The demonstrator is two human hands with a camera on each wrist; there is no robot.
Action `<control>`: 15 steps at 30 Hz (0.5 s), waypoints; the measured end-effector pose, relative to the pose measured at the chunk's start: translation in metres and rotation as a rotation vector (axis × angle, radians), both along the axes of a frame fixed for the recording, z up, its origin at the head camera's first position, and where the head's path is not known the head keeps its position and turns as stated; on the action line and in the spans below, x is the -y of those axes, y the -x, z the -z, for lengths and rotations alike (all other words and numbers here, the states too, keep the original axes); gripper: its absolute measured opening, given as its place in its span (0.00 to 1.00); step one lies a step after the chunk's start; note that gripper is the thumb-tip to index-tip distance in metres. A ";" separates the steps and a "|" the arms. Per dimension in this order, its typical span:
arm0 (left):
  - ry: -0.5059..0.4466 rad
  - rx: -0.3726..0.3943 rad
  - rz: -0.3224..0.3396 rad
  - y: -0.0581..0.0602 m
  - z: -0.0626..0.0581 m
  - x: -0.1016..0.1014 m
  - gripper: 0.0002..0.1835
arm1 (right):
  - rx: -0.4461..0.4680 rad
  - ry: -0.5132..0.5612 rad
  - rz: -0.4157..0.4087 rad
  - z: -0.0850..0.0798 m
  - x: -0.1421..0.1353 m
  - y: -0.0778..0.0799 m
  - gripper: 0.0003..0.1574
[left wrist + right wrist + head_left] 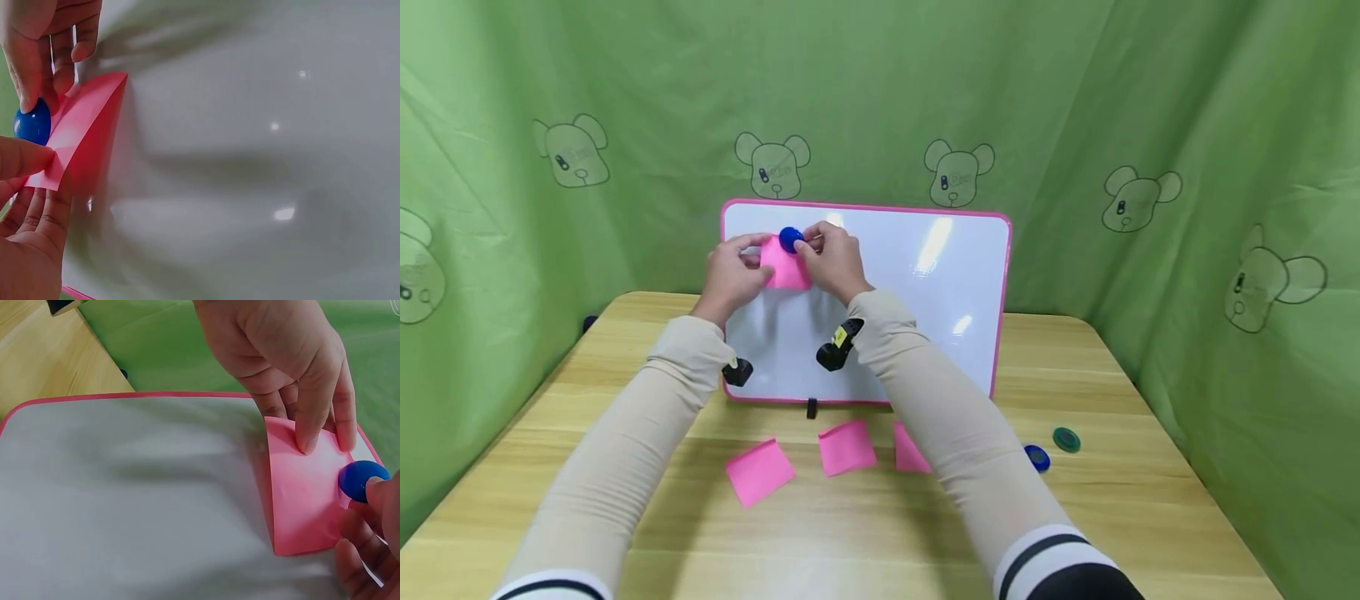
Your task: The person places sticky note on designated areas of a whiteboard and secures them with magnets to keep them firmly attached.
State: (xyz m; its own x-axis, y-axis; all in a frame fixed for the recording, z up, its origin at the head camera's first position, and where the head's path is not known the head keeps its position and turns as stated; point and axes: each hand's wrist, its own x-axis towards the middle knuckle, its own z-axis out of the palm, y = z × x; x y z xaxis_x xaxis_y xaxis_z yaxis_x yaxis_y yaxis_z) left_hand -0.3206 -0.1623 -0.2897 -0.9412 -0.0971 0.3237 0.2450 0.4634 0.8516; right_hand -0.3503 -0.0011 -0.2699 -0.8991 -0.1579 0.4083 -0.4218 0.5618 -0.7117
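A pink sticky note (786, 268) is held up against the upper left of a whiteboard (925, 308) with a pink rim. My left hand (732, 273) pinches the note at its left side, thumb in front and fingers partly behind, as the left wrist view shows. At the note's top edge my right hand (837, 260) pinches a round blue magnet (791, 239) between thumb and fingers. In the right wrist view the magnet (362, 480) overlaps the note's edge. The note's free edge (103, 103) stands a little off the board in the left wrist view.
Several more pink sticky notes lie on the wooden table, including a left one (761, 472) and a middle one (847, 448); another (911, 451) is partly behind my right sleeve. To the right lie a blue magnet (1037, 457) and a green magnet (1066, 439). A green curtain (865, 83) hangs behind.
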 end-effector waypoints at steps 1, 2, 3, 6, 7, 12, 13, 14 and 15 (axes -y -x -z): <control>-0.001 0.003 0.000 0.000 0.000 0.000 0.30 | 0.002 0.003 0.004 0.000 0.000 0.000 0.11; -0.003 0.007 0.001 0.001 0.000 0.000 0.30 | 0.003 0.008 0.007 0.000 0.001 0.001 0.11; -0.001 0.008 0.001 0.001 0.000 0.000 0.30 | 0.003 0.011 0.010 0.000 0.001 0.001 0.11; 0.004 0.011 0.000 0.001 0.000 0.000 0.30 | 0.002 0.012 0.027 0.000 0.002 0.000 0.12; 0.004 0.011 -0.001 0.001 0.000 0.000 0.30 | 0.005 0.008 0.038 0.000 0.002 0.000 0.12; -0.006 -0.007 -0.003 0.001 0.000 -0.001 0.29 | 0.017 -0.024 0.089 0.001 0.003 0.000 0.13; -0.009 -0.016 -0.003 0.001 0.000 -0.002 0.29 | 0.019 -0.030 0.097 0.002 0.003 0.000 0.13; -0.011 -0.023 -0.002 0.001 0.001 -0.002 0.29 | 0.019 -0.031 0.101 0.002 0.003 0.000 0.13; -0.011 -0.032 -0.003 0.001 0.001 -0.002 0.28 | 0.019 -0.033 0.108 0.002 0.004 0.000 0.14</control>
